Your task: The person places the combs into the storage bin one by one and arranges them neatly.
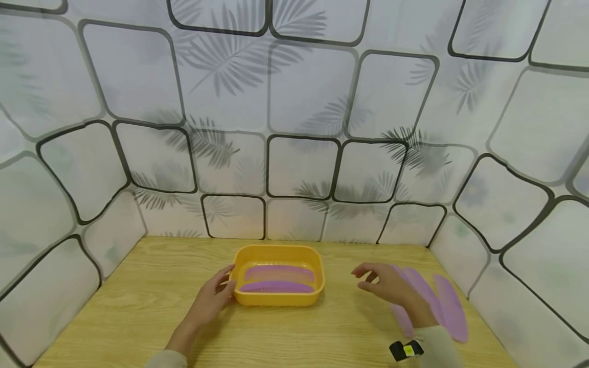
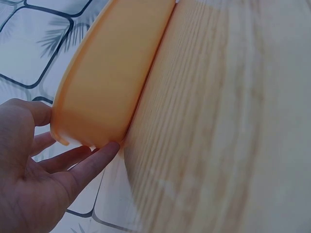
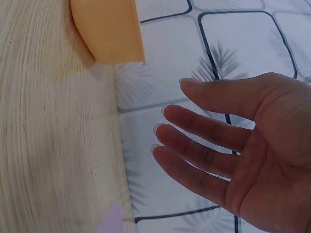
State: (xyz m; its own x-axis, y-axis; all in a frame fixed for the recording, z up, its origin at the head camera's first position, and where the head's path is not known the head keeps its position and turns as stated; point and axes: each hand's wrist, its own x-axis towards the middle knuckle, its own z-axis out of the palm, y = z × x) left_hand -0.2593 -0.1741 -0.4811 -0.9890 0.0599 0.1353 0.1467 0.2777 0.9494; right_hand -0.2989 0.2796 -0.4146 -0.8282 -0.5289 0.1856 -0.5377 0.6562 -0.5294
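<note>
Left grip (image 1: 209, 299) spreads loosely against the yellow plastic tub (image 1: 276, 299), whose long axis runs left-right; right grip (image 1: 388, 284) hovers wide.

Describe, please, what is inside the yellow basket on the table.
Inside the yellow basket lie two purple comb-like pieces, one behind the other. Whatever lies beneath them is covered and cannot be seen.

We see a wood-grained worktop (image 1: 138, 286). Beyond its far edge and both side edges, we see a pale backdrop (image 1: 313, 92) with rounded outlines and grey fronds.
</note>
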